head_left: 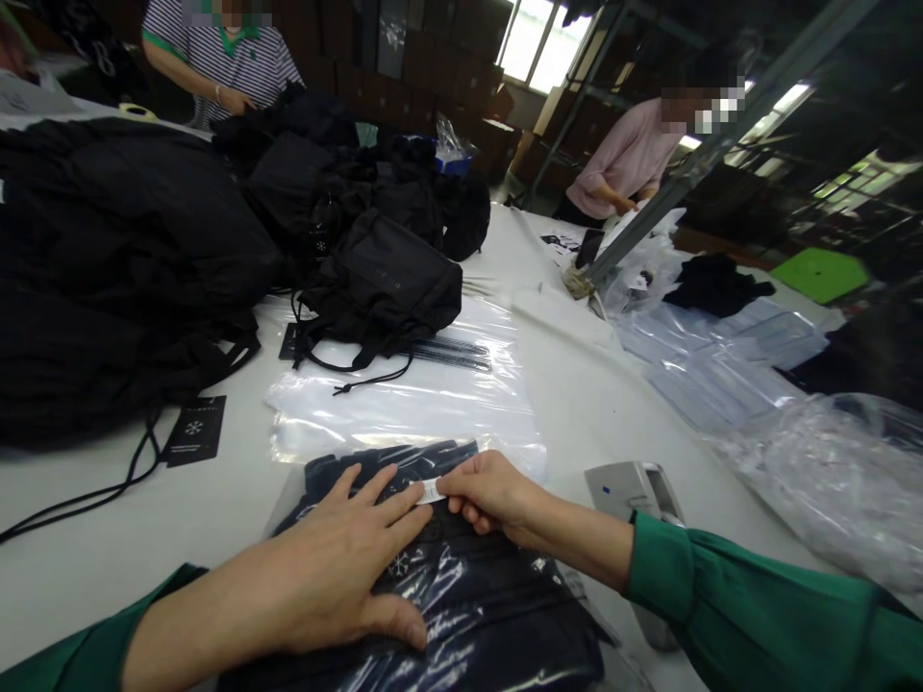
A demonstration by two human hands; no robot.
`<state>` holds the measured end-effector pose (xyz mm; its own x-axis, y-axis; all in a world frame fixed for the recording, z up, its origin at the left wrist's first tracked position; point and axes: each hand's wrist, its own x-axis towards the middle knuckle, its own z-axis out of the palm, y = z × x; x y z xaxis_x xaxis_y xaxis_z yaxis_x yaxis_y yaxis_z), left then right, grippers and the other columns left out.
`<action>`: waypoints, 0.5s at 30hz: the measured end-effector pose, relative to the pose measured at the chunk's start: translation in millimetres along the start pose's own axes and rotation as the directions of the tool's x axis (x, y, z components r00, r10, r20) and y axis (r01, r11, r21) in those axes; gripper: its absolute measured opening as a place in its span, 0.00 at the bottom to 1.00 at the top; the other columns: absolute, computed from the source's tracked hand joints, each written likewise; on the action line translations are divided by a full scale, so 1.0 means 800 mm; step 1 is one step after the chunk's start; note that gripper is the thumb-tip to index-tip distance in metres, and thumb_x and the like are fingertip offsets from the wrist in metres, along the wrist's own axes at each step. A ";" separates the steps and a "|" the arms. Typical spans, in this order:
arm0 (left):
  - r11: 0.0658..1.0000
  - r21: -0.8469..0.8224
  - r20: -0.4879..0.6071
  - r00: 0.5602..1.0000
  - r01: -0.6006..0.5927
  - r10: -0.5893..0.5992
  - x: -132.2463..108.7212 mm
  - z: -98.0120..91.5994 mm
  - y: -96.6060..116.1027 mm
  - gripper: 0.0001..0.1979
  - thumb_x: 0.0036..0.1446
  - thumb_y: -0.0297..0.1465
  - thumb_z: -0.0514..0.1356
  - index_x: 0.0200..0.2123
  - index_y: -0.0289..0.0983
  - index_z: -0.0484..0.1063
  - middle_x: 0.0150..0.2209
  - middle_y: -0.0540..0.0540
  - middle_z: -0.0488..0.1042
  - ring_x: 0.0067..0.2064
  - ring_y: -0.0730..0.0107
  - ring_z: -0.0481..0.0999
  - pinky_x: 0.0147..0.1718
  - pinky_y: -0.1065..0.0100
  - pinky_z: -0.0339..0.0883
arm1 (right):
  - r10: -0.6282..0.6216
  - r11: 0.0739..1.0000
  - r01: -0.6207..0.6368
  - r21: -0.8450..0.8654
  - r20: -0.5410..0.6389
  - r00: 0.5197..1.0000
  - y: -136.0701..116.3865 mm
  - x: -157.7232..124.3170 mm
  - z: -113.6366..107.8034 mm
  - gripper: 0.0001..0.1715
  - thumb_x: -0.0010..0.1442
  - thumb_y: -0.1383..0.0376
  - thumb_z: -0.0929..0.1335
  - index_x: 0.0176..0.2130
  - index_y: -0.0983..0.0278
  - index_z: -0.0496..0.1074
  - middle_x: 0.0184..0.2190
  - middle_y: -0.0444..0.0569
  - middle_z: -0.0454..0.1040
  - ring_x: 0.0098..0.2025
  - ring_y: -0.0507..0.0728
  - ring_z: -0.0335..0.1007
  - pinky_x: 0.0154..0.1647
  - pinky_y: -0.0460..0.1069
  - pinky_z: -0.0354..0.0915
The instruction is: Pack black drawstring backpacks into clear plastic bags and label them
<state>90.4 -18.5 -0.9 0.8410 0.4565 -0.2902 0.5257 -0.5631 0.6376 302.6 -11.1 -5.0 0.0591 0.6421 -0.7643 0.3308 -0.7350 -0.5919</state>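
Note:
Right in front of me lies a clear plastic bag (497,615) with a folded dark item inside, a white snowflake mark showing through. My left hand (353,548) rests flat on it, fingers spread, its index fingertip touching the edge of a small white label (431,492). The label's other end is pinched between thumb and finger of my right hand (486,495), at the bag's upper part. Just beyond, a stack of clear plastic bags (404,413) carries a black drawstring bag (389,279) with a cord.
Black bags (122,259) are heaped at the left, with a black hang tag (194,430). A grey device (627,490) stands beside my right forearm. Plastic packaging (829,481) covers the right side. A metal post (670,183) rises there. Two people work across the table.

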 end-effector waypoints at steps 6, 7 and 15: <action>0.999 -0.004 0.047 0.998 0.041 -0.041 -0.002 0.000 0.000 0.45 0.53 0.62 0.51 0.68 0.48 0.48 0.70 0.42 0.45 0.69 0.34 0.42 0.61 0.31 0.39 | -0.494 0.714 0.417 -0.563 0.017 0.869 0.009 0.007 -0.020 0.13 0.51 0.64 0.74 0.18 0.64 0.74 0.14 0.44 0.71 0.18 0.51 0.64 0.21 0.45 0.59; 0.999 -0.005 0.039 0.998 0.039 -0.039 -0.002 -0.001 0.001 0.45 0.53 0.62 0.51 0.68 0.48 0.47 0.70 0.42 0.45 0.69 0.34 0.42 0.62 0.31 0.39 | -0.593 0.592 0.498 -0.634 0.075 0.801 0.009 0.002 -0.024 0.10 0.54 0.62 0.73 0.23 0.64 0.78 0.19 0.47 0.76 0.23 0.53 0.69 0.27 0.47 0.64; 0.995 -0.090 0.068 0.997 0.037 -0.031 -0.014 0.012 -0.021 0.43 0.58 0.58 0.50 0.70 0.46 0.41 0.70 0.42 0.45 0.70 0.44 0.43 0.65 0.40 0.39 | -0.438 0.495 0.730 -0.471 0.591 0.678 0.019 -0.045 -0.049 0.27 0.70 0.57 0.59 0.66 0.57 0.59 0.66 0.48 0.58 0.69 0.62 0.47 0.70 0.63 0.37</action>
<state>73.8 -20.6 -15.0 0.8310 0.4258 -0.3581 0.5431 -0.4810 0.6883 342.0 -36.8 23.7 -0.6613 0.6281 -0.4101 0.6503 0.2075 -0.7308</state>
